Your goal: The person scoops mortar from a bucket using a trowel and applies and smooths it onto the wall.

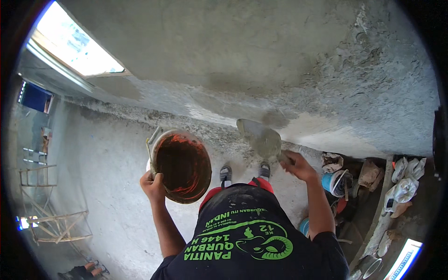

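My left hand (153, 185) is closed on the near-left rim of a round bucket (201, 157). The bucket is tilted, its inner wall streaked red and grey, with dark wet-looking matter inside; how full it is I cannot tell. My right hand (300, 167) grips the handle of a trowel (265, 140), its blade coated in grey mortar. That blade points left and away from me, in front of the lower part of a plastered wall (224, 46). Whether it touches the wall I cannot tell.
Rough, partly smooth plaster covers the wall. A bright window opening (79, 42) is at upper left. Bamboo scaffolding (58, 219) stands far left; another person's legs (88, 268) show below it. On the right lie a blue bucket (332, 182), bags (403, 189) and a plank (380, 219).
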